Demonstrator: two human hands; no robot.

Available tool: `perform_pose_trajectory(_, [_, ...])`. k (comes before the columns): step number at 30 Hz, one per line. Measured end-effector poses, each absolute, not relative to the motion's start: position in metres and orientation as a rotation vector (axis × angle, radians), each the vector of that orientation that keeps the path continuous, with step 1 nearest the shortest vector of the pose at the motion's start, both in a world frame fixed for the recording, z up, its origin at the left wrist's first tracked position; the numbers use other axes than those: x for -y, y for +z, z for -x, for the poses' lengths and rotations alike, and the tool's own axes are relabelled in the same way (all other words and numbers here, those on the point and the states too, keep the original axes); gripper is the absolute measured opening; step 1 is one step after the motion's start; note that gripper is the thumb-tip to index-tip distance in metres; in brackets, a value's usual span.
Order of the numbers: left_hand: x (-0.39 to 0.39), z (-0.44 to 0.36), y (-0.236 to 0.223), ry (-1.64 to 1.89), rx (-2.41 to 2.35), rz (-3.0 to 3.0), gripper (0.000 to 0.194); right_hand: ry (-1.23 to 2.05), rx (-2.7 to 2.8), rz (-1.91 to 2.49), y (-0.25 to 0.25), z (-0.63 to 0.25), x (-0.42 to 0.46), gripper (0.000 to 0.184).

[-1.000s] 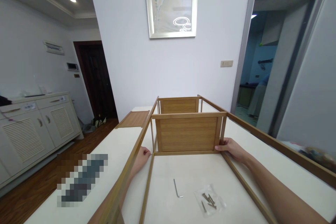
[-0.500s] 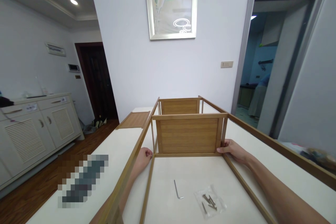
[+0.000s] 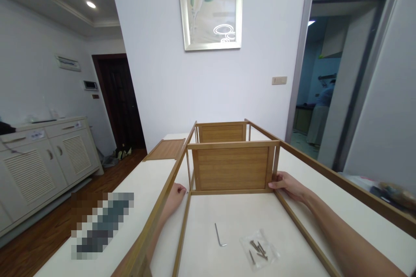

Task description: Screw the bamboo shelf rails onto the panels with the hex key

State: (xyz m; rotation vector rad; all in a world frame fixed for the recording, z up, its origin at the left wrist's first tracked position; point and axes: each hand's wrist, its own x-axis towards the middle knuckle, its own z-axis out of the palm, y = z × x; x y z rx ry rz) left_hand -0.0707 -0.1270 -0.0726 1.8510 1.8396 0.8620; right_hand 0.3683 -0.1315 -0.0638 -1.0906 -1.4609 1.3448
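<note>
A wooden shelf frame (image 3: 183,220) lies on its side on a white table, with a panel (image 3: 232,168) fixed across it and another panel (image 3: 222,133) farther back. My right hand (image 3: 286,186) is closed on the frame at the near panel's lower right corner, thumb against the panel edge. Outside the opposite lower corner, my left hand (image 3: 175,194) has its fingers pinched together beside the rail; a tiny dark tip shows there, too small to name. Between the rails lie a hex key (image 3: 219,236) and a clear plastic bag (image 3: 274,253) with several screws (image 3: 259,249).
A loose wooden panel (image 3: 165,149) rests on the table (image 3: 156,173) at the back left. A blurred-out dark object (image 3: 107,225) lies near the table's left edge. Bagged items (image 3: 394,194) sit at the right. A person (image 3: 321,108) stands beyond the doorway.
My left hand has shifted slightly left, away from the lower corner joint. My right hand keeps its hold. The person beyond the doorway has straightened a little.
</note>
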Motion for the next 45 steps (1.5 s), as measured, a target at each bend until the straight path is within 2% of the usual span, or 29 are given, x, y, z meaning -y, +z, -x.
perform_pose_trajectory(10, [0.127,0.065,-0.075,0.798,-1.855,-1.919,0.018,1.272,1.485,1.121,-0.063,-0.364,0.139,0.043])
perform_pose_trajectory(16, [0.123,0.064,-0.084,0.833,-1.855,-1.913,0.018,1.173,1.44,1.14,-0.074,-0.366,0.13,0.038])
perform_pose_trajectory(25, [0.119,0.068,-0.09,0.888,-1.851,-1.902,0.02,1.146,1.43,1.159,-0.079,-0.366,0.127,0.046])
perform_pose_trajectory(30, [0.121,0.069,-0.088,0.877,-1.84,-1.936,0.021,1.117,1.425,1.202,-0.079,-0.368,0.127,0.049])
perform_pose_trajectory(37, [0.125,0.065,-0.082,0.821,-1.855,-1.963,0.018,1.123,1.434,1.212,-0.078,-0.367,0.127,0.044])
perform_pose_trajectory(45, [0.131,0.056,-0.079,0.843,-1.898,-1.973,0.018,1.092,1.439,1.238,-0.079,-0.369,0.125,0.049])
